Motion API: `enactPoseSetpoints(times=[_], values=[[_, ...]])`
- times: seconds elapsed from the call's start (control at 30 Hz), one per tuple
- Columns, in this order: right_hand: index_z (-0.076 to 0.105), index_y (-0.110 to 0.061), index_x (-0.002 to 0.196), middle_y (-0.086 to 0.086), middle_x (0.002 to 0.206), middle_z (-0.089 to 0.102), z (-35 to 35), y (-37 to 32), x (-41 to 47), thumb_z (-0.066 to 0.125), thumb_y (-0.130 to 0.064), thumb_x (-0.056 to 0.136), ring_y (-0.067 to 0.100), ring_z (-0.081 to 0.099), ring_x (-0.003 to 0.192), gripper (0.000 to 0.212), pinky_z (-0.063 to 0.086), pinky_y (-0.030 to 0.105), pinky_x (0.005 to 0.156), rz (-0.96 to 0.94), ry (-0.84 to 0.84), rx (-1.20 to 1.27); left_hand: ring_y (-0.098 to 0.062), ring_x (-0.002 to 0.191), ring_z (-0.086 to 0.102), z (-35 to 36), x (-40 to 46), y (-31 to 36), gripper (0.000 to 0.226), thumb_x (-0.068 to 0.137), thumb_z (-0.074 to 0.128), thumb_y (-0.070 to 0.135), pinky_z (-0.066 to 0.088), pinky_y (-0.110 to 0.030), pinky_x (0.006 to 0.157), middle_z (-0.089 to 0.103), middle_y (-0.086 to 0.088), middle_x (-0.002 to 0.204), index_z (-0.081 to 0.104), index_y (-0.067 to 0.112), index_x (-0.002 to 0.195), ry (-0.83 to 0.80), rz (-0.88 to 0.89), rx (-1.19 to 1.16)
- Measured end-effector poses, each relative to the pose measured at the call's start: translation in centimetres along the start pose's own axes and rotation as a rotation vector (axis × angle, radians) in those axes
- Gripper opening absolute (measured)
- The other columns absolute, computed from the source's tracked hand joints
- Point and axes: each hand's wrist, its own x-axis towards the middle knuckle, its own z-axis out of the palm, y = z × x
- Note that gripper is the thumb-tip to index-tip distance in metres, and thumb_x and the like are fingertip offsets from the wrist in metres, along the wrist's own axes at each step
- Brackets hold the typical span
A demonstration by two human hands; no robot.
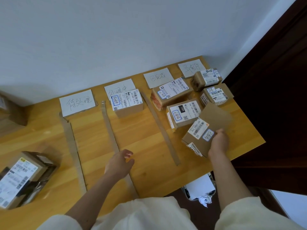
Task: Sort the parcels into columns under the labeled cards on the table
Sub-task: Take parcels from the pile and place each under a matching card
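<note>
The right hand (219,143) is clamped on the near end of a small brown parcel (198,136), tilted with its open flap raised, just below the third card (157,78) and touching the lowest box (182,114) already lined up under it. The left hand (120,163) hovers empty, fingers loosely spread, well left of that card's column. One parcel (18,178) waits far left of the card, at the table (93,138) edge. Likely risk: setting it down crooked nudges the neighbouring box or pushes it over the cardboard strip (160,128).
</note>
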Motion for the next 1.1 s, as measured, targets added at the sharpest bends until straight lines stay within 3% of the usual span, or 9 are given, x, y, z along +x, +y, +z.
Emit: enactPoseSetpoints(times=[0.1,0.2,0.33,0.43,0.5,0.57,0.67,0.83,1.1], values=[[0.062,-0.007,0.103,0.011,0.088,0.066,-1.5,3.0,0.6,0.035,-0.033,0.087,0.024,0.057,0.066,0.041,0.042,0.027,0.056,0.028,0.107,-0.037,-0.015,0.106,0.061,0.1,0.1,0.1,0.031,0.093,0.055,0.034,0.051,-0.031,0.082,0.063,0.006,0.121,0.058,0.027,0.122,-0.003,0.005,0.019],[0.054,-0.008,0.095,0.011,0.090,0.058,-3.1,4.9,1.1,0.039,-0.027,0.092,0.015,0.049,0.059,0.024,0.036,0.025,0.052,0.002,0.129,-0.137,-0.015,0.106,0.061,0.2,0.2,0.3,0.030,0.093,0.055,0.034,0.051,-0.032,0.082,0.063,0.006,0.122,0.058,0.027,0.122,-0.014,0.015,0.037],[0.042,-0.017,0.065,0.009,0.070,0.054,-3.5,5.5,1.7,0.032,-0.030,0.097,0.021,0.045,0.054,0.036,0.028,0.029,0.049,-0.001,-0.011,-0.489,-0.016,0.104,0.062,0.5,0.1,0.6,0.030,0.093,0.055,0.034,0.052,-0.032,0.082,0.063,0.004,0.122,0.058,0.026,0.122,-0.034,0.024,0.046],[0.039,-0.023,0.063,0.007,0.067,0.052,-2.6,5.1,1.6,0.034,-0.034,0.095,0.022,0.047,0.057,0.034,0.033,0.030,0.053,-0.025,-0.127,-0.618,-0.015,0.102,0.062,0.6,0.0,0.6,0.030,0.093,0.056,0.034,0.052,-0.032,0.082,0.063,0.005,0.121,0.058,0.026,0.122,-0.033,0.026,0.046],[0.046,-0.022,0.069,0.007,0.070,0.056,-2.1,4.9,1.5,0.036,-0.032,0.094,0.023,0.053,0.061,0.029,0.041,0.032,0.059,-0.049,-0.178,-0.651,-0.015,0.102,0.061,0.6,-0.1,0.5,0.030,0.092,0.056,0.034,0.052,-0.033,0.082,0.063,0.005,0.121,0.058,0.026,0.121,-0.035,0.022,0.043],[0.058,-0.024,0.094,0.006,0.089,0.064,-1.7,5.1,1.6,0.040,-0.034,0.094,0.026,0.062,0.079,0.021,0.051,0.039,0.074,-0.081,-0.187,-0.654,-0.015,0.103,0.061,0.6,-0.3,0.4,0.030,0.092,0.057,0.034,0.052,-0.033,0.082,0.063,0.005,0.121,0.058,0.026,0.121,-0.036,0.018,0.043],[0.053,-0.031,0.133,0.005,0.123,0.063,-1.4,5.3,1.7,0.048,-0.035,0.091,0.030,0.064,0.103,0.042,0.054,0.046,0.088,-0.156,-0.166,-0.628,-0.016,0.105,0.061,0.5,-0.6,0.3,0.031,0.092,0.057,0.034,0.053,-0.034,0.083,0.063,0.005,0.122,0.058,0.026,0.121,-0.032,0.005,0.039],[0.046,-0.021,0.142,0.004,0.145,0.049,-1.4,5.6,1.4,0.057,-0.026,0.093,0.030,0.052,0.127,0.050,0.047,0.044,0.097,-0.206,-0.103,-0.642,-0.015,0.104,0.061,0.5,-0.9,0.0,0.030,0.092,0.056,0.035,0.053,-0.034,0.082,0.063,0.006,0.121,0.058,0.027,0.121,-0.023,0.002,0.039],[0.043,-0.021,0.140,0.005,0.144,0.047,-1.7,7.3,1.1,0.081,-0.051,0.067,0.030,0.047,0.130,0.088,0.039,0.053,0.105,-0.299,-0.103,-0.828,-0.014,0.101,0.061,0.6,-1.4,0.1,0.030,0.092,0.056,0.035,0.051,-0.031,0.079,0.062,0.006,0.122,0.058,0.027,0.121,-0.022,0.006,0.032]])
